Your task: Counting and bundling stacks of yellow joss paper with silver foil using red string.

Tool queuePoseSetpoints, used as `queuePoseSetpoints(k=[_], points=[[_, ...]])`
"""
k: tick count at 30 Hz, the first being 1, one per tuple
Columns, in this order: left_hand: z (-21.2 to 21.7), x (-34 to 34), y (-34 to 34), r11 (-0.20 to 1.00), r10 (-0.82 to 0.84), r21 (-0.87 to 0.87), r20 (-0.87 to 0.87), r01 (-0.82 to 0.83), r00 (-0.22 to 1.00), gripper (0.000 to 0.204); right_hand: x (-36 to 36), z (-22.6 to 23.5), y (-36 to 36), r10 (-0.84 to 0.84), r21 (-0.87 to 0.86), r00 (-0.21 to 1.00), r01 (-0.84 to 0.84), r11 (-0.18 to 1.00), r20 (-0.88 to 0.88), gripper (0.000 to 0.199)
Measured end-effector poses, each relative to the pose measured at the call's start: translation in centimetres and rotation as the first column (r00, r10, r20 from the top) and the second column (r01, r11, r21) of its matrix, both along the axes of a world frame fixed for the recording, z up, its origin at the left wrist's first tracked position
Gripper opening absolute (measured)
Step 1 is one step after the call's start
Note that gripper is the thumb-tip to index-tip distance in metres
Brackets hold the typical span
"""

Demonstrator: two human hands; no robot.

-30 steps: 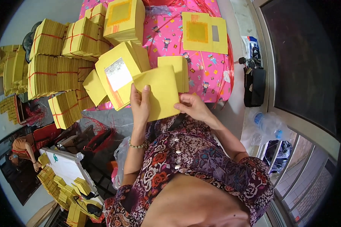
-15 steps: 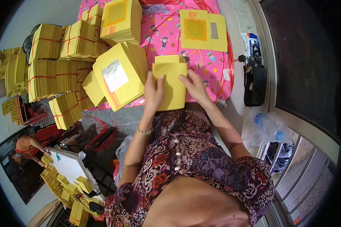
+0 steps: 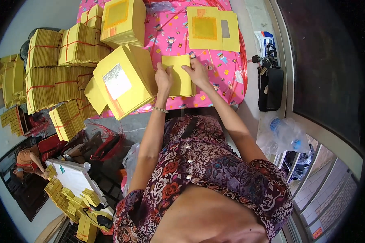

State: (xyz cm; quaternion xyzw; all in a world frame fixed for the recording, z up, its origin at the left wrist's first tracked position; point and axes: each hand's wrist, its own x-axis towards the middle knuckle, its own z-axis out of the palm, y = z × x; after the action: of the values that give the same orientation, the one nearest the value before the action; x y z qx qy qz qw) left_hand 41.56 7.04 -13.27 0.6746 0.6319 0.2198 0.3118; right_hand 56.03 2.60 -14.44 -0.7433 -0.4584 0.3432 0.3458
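On the pink bench (image 3: 178, 34), folded yellow paper (image 3: 180, 81) is right of the silver-patched stack (image 3: 127, 95); fingers of the left hand (image 3: 163, 77) grasp its edge nearer that stack, the right hand's (image 3: 199, 75) its farther edge

Red strands (image 3: 243, 48) are trailing along the right edge of the bench (image 3: 227, 69), a white scrap (image 3: 239, 76) lying near them. Beyond that edge, keys (image 3: 267, 62) are resting beside a black case (image 3: 275, 90); a clear bottle (image 3: 275, 125) is sitting past the near right corner.

My left grip (image 3: 164, 79) and right grip (image 3: 199, 75) cover parts of the yellow paper pile (image 3: 177, 77); the upper border crops the pink worktop (image 3: 177, 34).
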Motion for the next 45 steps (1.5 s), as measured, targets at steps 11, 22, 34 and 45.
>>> queuePoseSetpoints(k=[11, 22, 34, 45], points=[[-4.2, 0.5, 1.3, 1.000, -0.010, -0.009, 0.146, 0.012, 0.989, 0.031, 1.6, -1.5, 0.8, 0.038, -0.019, 0.999, -0.038, 0.999, -0.005, 0.048], [-9.1, -1.7, 0.6, 0.943, 0.257, -0.254, 0.140, -0.216, 0.956, 0.061, -0.7, -9.2, -2.1, -0.096, -0.271, 0.932, -0.003, 0.963, -0.350, 0.074], [-3.5, -0.1, 0.1, 0.753, 0.401, -0.652, 0.560, 0.087, 0.724, 0.047, -2.1, -5.0, -2.4, -0.230, -0.431, 0.929, 0.087, 0.898, -0.291, 0.111], [-2.8, 0.2, -1.9, 0.709, 0.516, -0.703, 0.572, 0.056, 0.638, 0.049, -1.6, -4.7, -3.1, -0.271, -0.198, 0.860, 0.203, 0.959, -0.433, 0.092]])
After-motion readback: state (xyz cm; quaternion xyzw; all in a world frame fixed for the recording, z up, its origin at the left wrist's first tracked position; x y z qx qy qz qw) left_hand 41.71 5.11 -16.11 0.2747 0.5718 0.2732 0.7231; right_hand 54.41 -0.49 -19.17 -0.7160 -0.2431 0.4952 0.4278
